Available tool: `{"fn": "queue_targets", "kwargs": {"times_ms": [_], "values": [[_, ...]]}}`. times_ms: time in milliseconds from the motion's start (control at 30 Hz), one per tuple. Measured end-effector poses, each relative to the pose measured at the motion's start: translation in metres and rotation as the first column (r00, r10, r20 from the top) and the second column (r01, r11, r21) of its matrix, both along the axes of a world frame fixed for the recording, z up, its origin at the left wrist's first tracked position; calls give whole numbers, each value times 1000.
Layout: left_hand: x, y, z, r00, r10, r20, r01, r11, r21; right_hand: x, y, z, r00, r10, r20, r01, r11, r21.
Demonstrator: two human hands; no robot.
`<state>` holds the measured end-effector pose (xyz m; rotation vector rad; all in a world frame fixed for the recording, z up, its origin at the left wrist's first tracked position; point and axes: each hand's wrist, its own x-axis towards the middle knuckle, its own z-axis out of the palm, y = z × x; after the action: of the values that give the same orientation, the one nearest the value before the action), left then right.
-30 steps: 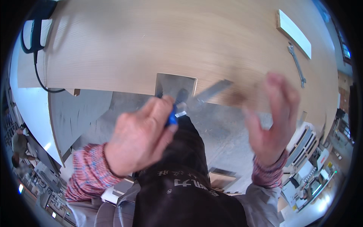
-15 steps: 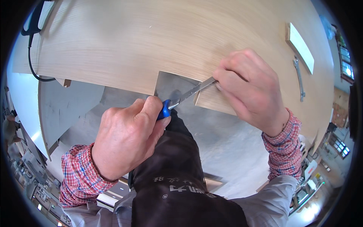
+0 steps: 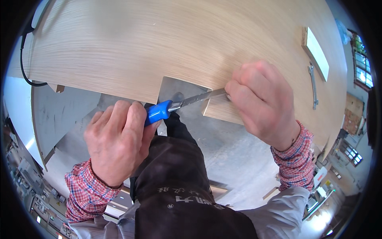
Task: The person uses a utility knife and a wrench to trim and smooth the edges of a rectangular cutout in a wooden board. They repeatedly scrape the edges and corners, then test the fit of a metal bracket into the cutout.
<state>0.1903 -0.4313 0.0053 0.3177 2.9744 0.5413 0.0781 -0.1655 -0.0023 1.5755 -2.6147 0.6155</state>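
A hand file (image 3: 199, 98) with a blue handle and a flat metal blade lies slantwise between my hands. My left hand (image 3: 117, 139) is wrapped round the handle. The far end of the blade is pinched in the closed fingers of my right hand (image 3: 260, 101), so its tip is hidden. Under my hands is a wood-grained board (image 3: 119, 47) with a rectangular notch cut into its near edge. The blade passes over this notch, close to its right-hand corner; whether it touches the wood I cannot tell.
At the right of the board lie an open-ended wrench (image 3: 313, 87) and a small white-faced plywood offcut (image 3: 317, 53). A black cable (image 3: 24, 67) hangs over the left edge. Pale panels (image 3: 24, 111) stand at the left, and grey floor (image 3: 234, 159) shows below.
My left hand has moved left along the handle side, so more of the blue handle shows. My right hand is slightly lower, still on the blade end. The view has shifted slightly.
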Motion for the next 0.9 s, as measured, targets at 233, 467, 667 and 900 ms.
{"fn": "queue_targets", "kwargs": {"times_ms": [233,467,667,900], "values": [[-3,-4,12,998,-61,29,62,998,-8,7,1,-1,1000,0,-25,0,1000,6],[-3,-6,4,995,-93,31,93,996,-14,17,4,-10,999,-15,-38,14,999,-36],[-7,-3,9,995,-90,-34,88,995,-56,6,2,-2,997,-53,-53,53,999,1],[-2,-3,10,996,-79,-43,75,993,-86,15,0,1,999,-47,-10,47,999,17]]}}
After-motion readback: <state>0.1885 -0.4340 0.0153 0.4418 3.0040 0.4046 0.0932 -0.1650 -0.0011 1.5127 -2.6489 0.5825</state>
